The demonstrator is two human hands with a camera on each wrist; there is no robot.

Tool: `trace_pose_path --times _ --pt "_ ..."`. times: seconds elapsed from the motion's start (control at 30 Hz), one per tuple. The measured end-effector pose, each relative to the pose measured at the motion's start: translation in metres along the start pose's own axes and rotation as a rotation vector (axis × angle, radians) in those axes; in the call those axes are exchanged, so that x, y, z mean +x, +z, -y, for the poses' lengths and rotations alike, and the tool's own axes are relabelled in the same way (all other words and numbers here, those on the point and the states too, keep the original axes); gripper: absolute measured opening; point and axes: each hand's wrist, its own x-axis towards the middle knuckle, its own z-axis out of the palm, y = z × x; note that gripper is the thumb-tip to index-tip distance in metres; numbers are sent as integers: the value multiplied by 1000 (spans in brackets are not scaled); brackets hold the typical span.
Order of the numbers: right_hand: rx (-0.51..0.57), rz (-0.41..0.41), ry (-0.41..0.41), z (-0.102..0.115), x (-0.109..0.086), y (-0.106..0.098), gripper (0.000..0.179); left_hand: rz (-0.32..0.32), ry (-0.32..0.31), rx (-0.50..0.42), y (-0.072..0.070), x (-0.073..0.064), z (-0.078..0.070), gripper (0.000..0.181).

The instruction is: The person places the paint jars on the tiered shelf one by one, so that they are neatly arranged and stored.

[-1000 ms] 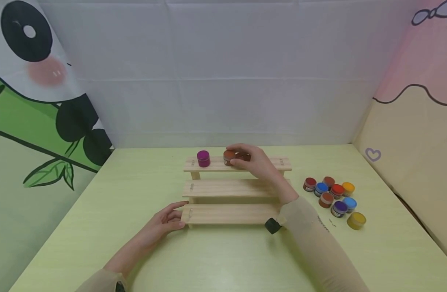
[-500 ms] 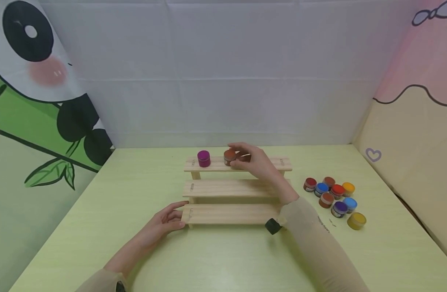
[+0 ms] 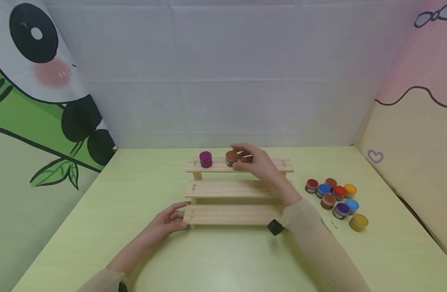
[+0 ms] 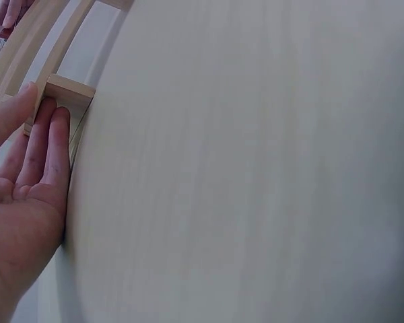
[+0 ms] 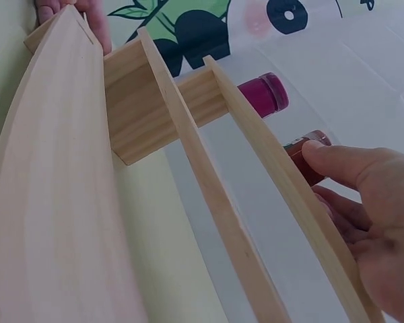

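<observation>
A three-tier wooden display rack [image 3: 230,188] stands mid-table. My left hand [image 3: 167,221] grips the left end of its lowest tier. In the left wrist view, thumb and fingers [image 4: 37,158] lie on either side of the board end. On the top tier, my right hand [image 3: 258,162] holds a small brown paint jar [image 3: 231,158] between thumb and fingers. The jar is upright, and the right wrist view shows the thumb [image 5: 323,153] against its side. A magenta paint jar [image 3: 206,159] sits to its left on the same tier.
Several paint jars stand grouped on the table right of the rack, among them a red jar [image 3: 339,192], a purple jar [image 3: 341,211] and a yellow jar [image 3: 359,222]. A pale backdrop wall [image 3: 223,81] rises behind the table; printed panels flank both sides.
The head view has shifted slightly. My right fingertips have drawn a little to the right over the brown jar. The left hand keeps its place on the rack.
</observation>
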Motion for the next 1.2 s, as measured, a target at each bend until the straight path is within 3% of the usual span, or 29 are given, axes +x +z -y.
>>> trace_pose_path --times 0.23,0.77,0.93,1.2 --pt "-78 -37 -38 -2 -12 -7 52 0 4 -7 0 1 1 69" --pt "-190 -127 -71 -17 -68 -43 50 -5 -26 5 -1 0 0 70" --pt "-264 -182 -99 -22 -90 -54 49 -19 -50 3 -1 0 -1 70" --pt "-353 -281 -74 -36 -132 -68 46 -5 -41 -1 -1 3 1 70"
